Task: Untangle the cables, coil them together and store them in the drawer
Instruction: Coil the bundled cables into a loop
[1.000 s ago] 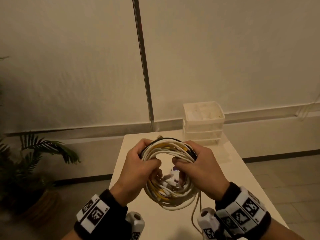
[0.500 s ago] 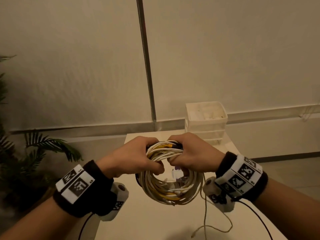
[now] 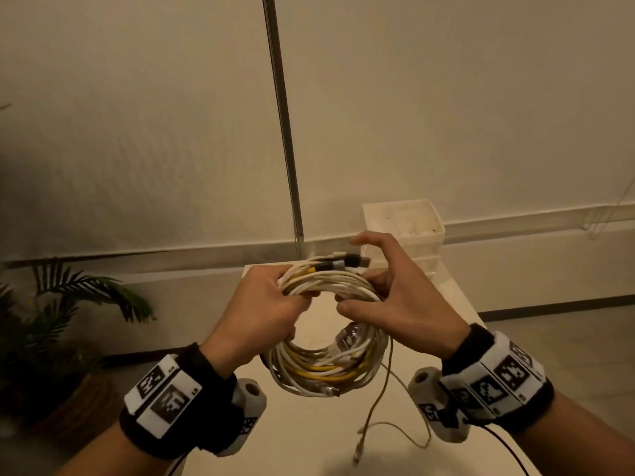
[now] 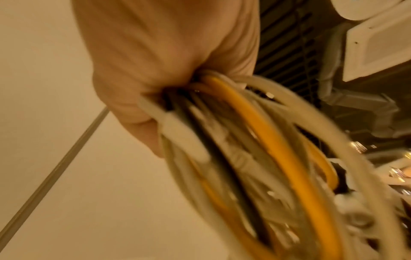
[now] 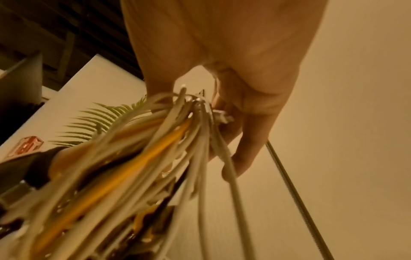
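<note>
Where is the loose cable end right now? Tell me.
In the head view the loose cable end lies on the white table, trailing down from the cable coil toward the near edge, below and inside the right hand.

The cable coil (image 3: 323,341) hangs between both hands above the table (image 3: 309,434), drawer unit (image 3: 409,231) behind it.

Dim warm light is being cast on a plain wall (image 3: 137,132). A metal pole (image 3: 281,115) is being shown behind the white table (image 3: 309,441); potted plant (image 3: 51,321) at left.
</note>
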`<action>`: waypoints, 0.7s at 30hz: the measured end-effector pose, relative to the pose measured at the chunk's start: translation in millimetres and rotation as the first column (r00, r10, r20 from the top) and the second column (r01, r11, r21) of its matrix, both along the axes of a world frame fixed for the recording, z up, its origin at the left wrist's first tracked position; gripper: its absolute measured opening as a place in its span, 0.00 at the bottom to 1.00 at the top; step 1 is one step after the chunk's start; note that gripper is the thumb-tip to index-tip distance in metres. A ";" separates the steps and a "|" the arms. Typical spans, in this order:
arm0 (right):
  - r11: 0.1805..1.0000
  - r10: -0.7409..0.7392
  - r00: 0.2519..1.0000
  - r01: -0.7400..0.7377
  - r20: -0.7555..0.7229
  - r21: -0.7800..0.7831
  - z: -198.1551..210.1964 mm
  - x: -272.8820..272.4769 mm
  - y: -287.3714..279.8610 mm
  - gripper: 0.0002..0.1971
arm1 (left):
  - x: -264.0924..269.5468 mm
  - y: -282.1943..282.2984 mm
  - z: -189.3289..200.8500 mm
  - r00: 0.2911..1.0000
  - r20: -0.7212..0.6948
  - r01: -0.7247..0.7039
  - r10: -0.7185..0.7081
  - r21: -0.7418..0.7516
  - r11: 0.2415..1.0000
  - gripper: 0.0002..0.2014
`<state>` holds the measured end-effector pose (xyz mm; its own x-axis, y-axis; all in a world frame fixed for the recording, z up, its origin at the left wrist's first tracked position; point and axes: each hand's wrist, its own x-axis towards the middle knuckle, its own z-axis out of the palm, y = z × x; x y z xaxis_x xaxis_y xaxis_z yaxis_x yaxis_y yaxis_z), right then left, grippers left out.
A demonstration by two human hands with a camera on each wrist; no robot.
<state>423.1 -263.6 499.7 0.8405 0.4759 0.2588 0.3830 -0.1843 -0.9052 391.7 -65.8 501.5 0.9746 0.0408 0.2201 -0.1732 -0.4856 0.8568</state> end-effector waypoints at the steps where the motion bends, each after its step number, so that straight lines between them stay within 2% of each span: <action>1: 1.000 -0.008 1.000 0.008 -0.015 -0.016 -1.9 -0.2 -1.9 0.34 | 1.0 1.0 -1.8 1.000 -0.004 -0.007 0.007 -0.062 0.998 0.11; 4: 0.997 -0.075 0.994 0.074 -0.079 -0.021 -13.0 -1.9 -1.1 0.28 | 2.1 -2.5 -5.7 1.000 -0.006 -0.028 0.027 -0.177 0.984 0.11; 8: 0.980 -0.108 0.974 0.138 -0.197 0.144 -27.9 -9.2 1.7 0.14 | 4.7 -10.1 -16.2 0.995 -0.016 -0.100 0.100 -0.348 0.932 0.09; 10: 0.962 -0.137 0.968 0.180 -0.210 0.205 -36.8 -17.3 6.3 0.12 | 6.1 -14.0 -22.9 0.989 -0.033 -0.145 0.145 -0.421 0.895 0.09; 13: 0.918 -0.289 0.939 0.327 -0.184 0.225 -53.4 -24.1 17.2 0.12 | 3.7 -24.2 -34.1 0.981 -0.055 -0.187 0.184 -0.490 0.851 0.09; 16: 0.892 -0.389 0.914 0.405 -0.112 0.200 -60.3 -15.4 17.3 0.10 | -1.6 -29.6 -45.1 0.979 -0.079 -0.202 0.187 -0.495 0.845 0.09; 19: 0.948 -0.311 0.950 0.308 0.025 0.078 -54.1 -2.5 8.8 0.09 | -4.8 -19.0 -42.1 0.987 -0.142 -0.124 0.075 -0.382 0.916 0.05; 21: 0.970 -0.241 0.966 0.242 0.089 0.001 -48.6 5.8 2.4 0.08 | -4.9 -8.5 -32.5 0.974 -0.219 -0.019 -0.051 -0.307 0.952 0.10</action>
